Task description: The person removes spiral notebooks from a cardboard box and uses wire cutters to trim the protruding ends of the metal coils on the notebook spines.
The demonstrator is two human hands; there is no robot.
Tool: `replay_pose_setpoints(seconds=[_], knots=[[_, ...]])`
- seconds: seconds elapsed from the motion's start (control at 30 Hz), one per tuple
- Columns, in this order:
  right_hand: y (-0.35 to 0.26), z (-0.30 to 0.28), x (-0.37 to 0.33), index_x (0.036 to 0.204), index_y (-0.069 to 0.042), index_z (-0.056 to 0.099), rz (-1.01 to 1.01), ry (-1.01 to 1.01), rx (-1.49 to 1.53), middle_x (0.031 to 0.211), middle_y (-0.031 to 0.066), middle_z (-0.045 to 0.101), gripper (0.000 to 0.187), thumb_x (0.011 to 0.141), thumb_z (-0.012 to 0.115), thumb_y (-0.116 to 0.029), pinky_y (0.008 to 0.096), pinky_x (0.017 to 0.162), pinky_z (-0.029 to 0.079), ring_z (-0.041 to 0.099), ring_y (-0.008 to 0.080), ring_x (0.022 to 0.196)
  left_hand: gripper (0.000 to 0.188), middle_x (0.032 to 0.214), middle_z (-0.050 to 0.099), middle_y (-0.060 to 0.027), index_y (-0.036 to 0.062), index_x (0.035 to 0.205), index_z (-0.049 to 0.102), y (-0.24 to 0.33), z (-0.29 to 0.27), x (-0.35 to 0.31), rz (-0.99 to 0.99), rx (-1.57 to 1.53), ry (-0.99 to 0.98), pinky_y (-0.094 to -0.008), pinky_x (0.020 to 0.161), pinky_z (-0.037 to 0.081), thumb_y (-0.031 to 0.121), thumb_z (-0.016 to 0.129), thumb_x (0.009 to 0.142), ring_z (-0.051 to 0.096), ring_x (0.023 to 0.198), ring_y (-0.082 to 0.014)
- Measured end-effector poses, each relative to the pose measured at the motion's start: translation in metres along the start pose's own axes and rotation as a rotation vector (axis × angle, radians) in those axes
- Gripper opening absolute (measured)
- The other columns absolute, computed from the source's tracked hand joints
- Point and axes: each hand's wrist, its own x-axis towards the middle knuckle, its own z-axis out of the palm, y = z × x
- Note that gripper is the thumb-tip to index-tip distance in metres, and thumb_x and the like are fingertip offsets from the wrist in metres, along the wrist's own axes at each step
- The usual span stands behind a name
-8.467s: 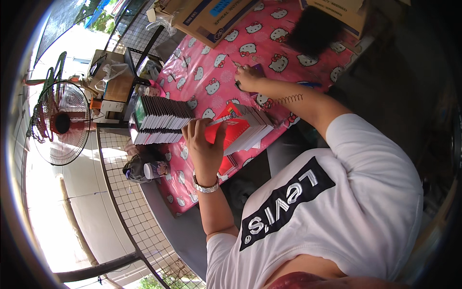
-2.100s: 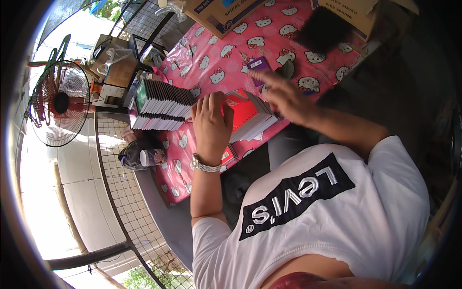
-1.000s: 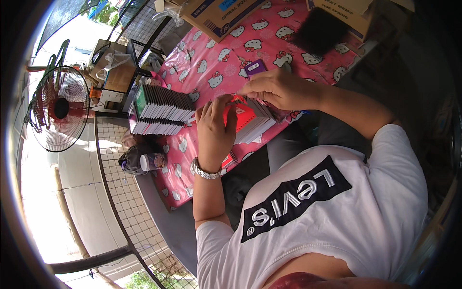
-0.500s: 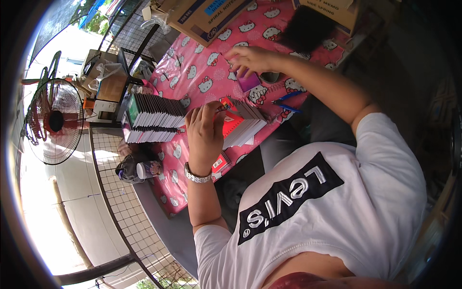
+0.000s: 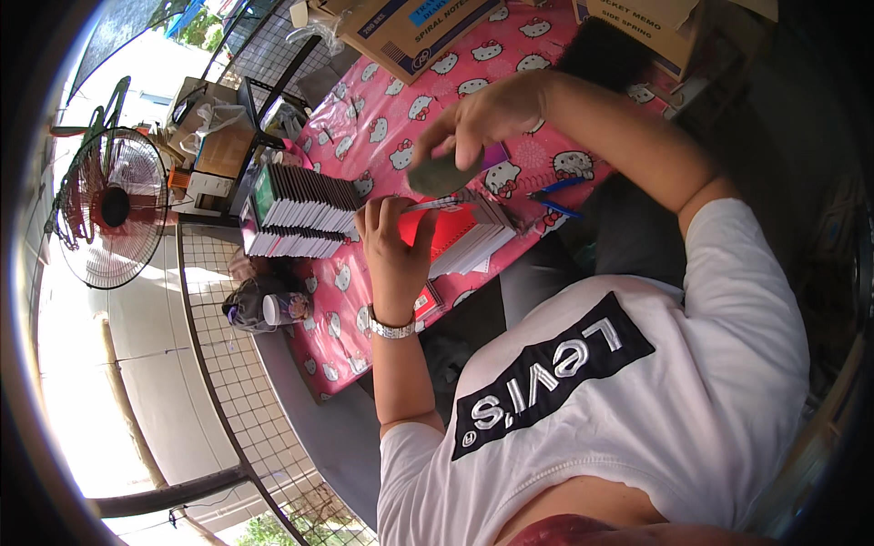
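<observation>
My left hand (image 5: 394,241), wearing a silver watch, is closed in a pinch on a thin spiral-bound piece (image 5: 435,203) over the near stack. That stack of notebooks (image 5: 473,244) has a red cover (image 5: 448,227) on top and white page edges. Above it, my blurred right hand (image 5: 496,114) grips a dark grey-green round, flat object (image 5: 446,176); its exact kind is unclear. Beyond lies a purple card or pad (image 5: 494,156), partly covered by the right hand. Blue-handled pliers (image 5: 557,197) rest to the right of the stack.
Tall stacks of dark-covered notebooks (image 5: 305,205) stand at the left. A small red notebook (image 5: 425,300) lies near the front edge. Cardboard boxes (image 5: 414,41) and a dark bristly pile (image 5: 605,59) are at the back. A fan (image 5: 114,207) stands far left.
My right hand has moved left and nearer, bringing the dark round object from beside the purple pad to above the red-covered stack. My left hand stays pinched there.
</observation>
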Motion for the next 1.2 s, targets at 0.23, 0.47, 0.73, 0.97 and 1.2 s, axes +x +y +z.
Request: replay_pose_setpoints(seconds=[0.23, 0.47, 0.73, 0.97, 1.2], knots=[[-0.026, 0.013, 0.005, 0.134, -0.008, 0.056, 0.189, -0.014, -0.513, 0.131, 0.007, 0.056, 0.059, 0.076, 0.067, -0.01, 0.0318, 0.099, 0.043, 0.054, 0.0174, 0.121, 0.025, 0.098, 0.061, -0.0134, 0.0028, 0.101, 0.062, -0.003, 0.0, 0.001, -0.025, -0.045, 0.016, -0.0438, 0.087, 0.043, 0.009, 0.071, 0.078, 0.054, 0.096, -0.0351], [-0.016, -0.005, 0.023, 0.131, -0.006, 0.057, 0.079, 0.082, -0.88, 0.122, 0.0079, 0.058, 0.057, 0.077, 0.071, -0.018, 0.0294, 0.09, 0.047, 0.058, 0.0181, 0.103, 0.023, 0.098, 0.061, -0.0138, -0.0002, 0.102, 0.061, -0.02, -0.013, -0.002, -0.173, -0.148, 0.017, -0.0369, 0.075, 0.05, 0.006, 0.069, 0.081, 0.061, 0.085, -0.03], [-0.018, -0.005, 0.035, 0.128, -0.005, 0.058, -0.089, -0.032, 0.126, 0.113, 0.005, 0.061, 0.054, 0.077, 0.07, -0.016, 0.0288, 0.086, 0.047, 0.06, 0.016, 0.098, 0.024, 0.094, 0.064, -0.0114, -0.0018, 0.104, 0.061, -0.038, -0.01, -0.009, -0.285, -0.362, -0.019, -0.0283, 0.06, 0.05, 0.007, 0.07, 0.083, 0.063, 0.067, -0.018], [-0.02, -0.008, 0.045, 0.121, -0.005, 0.059, -0.015, -0.086, -0.033, 0.103, 0.0036, 0.061, 0.045, 0.077, 0.067, -0.016, 0.0278, 0.078, 0.05, 0.06, 0.0137, 0.091, 0.024, 0.098, 0.068, -0.0109, -0.0017, 0.105, 0.061, -0.029, -0.018, -0.001, -0.349, -0.395, -0.065, -0.0267, 0.065, 0.053, 0.004, 0.07, 0.084, 0.067, 0.073, -0.0156], [-0.016, -0.006, 0.057, 0.121, -0.005, 0.058, -0.004, -0.032, -0.264, 0.104, 0.0031, 0.06, 0.045, 0.078, 0.064, -0.016, 0.0304, 0.08, 0.049, 0.058, 0.0124, 0.093, 0.025, 0.098, 0.068, -0.0102, -0.001, 0.106, 0.06, -0.031, -0.016, 0.003, -0.347, -0.419, -0.08, -0.0261, 0.066, 0.054, 0.003, 0.07, 0.084, 0.068, 0.073, -0.0139]])
